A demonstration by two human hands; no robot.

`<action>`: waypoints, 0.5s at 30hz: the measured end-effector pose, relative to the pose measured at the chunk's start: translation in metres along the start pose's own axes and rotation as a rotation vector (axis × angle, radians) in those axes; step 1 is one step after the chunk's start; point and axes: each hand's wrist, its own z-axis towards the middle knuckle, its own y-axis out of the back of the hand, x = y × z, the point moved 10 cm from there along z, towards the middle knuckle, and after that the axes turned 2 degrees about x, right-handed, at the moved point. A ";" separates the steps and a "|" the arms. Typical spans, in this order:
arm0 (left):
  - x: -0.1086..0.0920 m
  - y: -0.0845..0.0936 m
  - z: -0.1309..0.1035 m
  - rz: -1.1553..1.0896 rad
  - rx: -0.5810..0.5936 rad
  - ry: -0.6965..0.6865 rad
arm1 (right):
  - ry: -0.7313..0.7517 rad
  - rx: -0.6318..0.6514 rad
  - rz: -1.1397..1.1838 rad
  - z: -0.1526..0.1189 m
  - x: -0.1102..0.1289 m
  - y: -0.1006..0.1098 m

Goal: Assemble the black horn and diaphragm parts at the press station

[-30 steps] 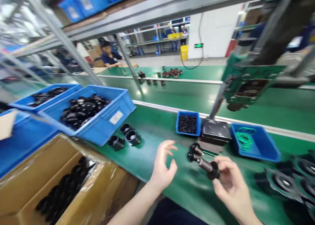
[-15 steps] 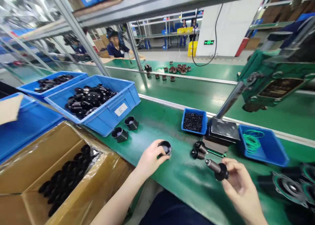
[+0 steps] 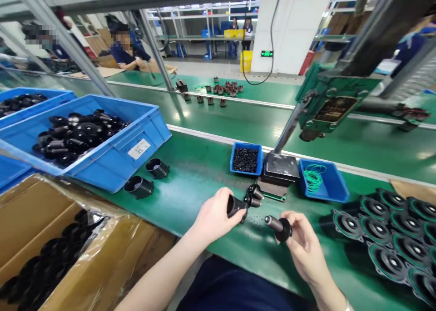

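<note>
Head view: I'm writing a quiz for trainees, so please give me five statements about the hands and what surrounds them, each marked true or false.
1. The left hand holds a cup. True.
2. The right hand holds a shafted part. True.
3. That cup touches the shafted part. False: a gap separates them.
4. Green rings lie in a blue bin. True.
5. The left hand is inside the blue bin. False: it is over the green bench.
</note>
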 end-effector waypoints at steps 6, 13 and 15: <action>-0.001 -0.019 -0.011 -0.874 0.098 -0.056 | -0.046 0.050 0.184 -0.009 0.002 -0.028; -0.016 -0.031 -0.013 -0.800 0.072 -0.093 | -0.014 0.067 0.067 0.002 0.011 -0.035; -0.018 -0.029 -0.013 -0.758 0.022 -0.125 | 0.014 0.064 0.012 0.005 0.019 -0.031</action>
